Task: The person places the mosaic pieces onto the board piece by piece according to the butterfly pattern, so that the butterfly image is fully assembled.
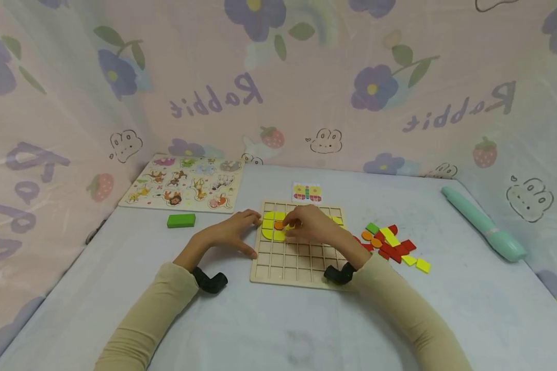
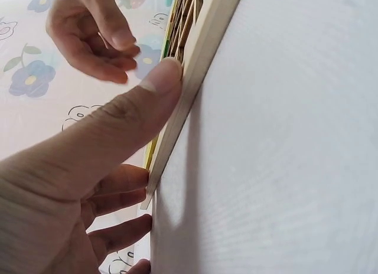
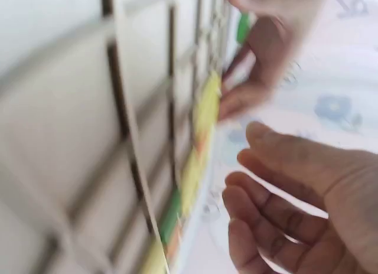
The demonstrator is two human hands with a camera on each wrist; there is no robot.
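Observation:
My left hand (image 1: 227, 232) rests against the left edge of a wooden grid board (image 1: 283, 268), thumb low and fingers higher up, spread apart. Over the board's upper half hovers my right hand (image 1: 308, 224), its fingers loosely bent. Nothing shows between its fingertips (image 3: 258, 132) in the right wrist view. Yellow pieces (image 1: 269, 234) fill several squares at the upper left, with an orange round piece (image 1: 278, 225) among them. Green and more yellow pieces (image 3: 207, 108) lie along the row, partly hidden by my right hand in the head view.
A small butterfly pattern card (image 1: 307, 192) lies behind the board. To the right are loose red pieces (image 1: 390, 251) mixed with yellow, orange and green ones. An animal puzzle (image 1: 190, 180), a green block (image 1: 181, 220) and a mint-coloured wand-like object (image 1: 482, 224) lie farther out.

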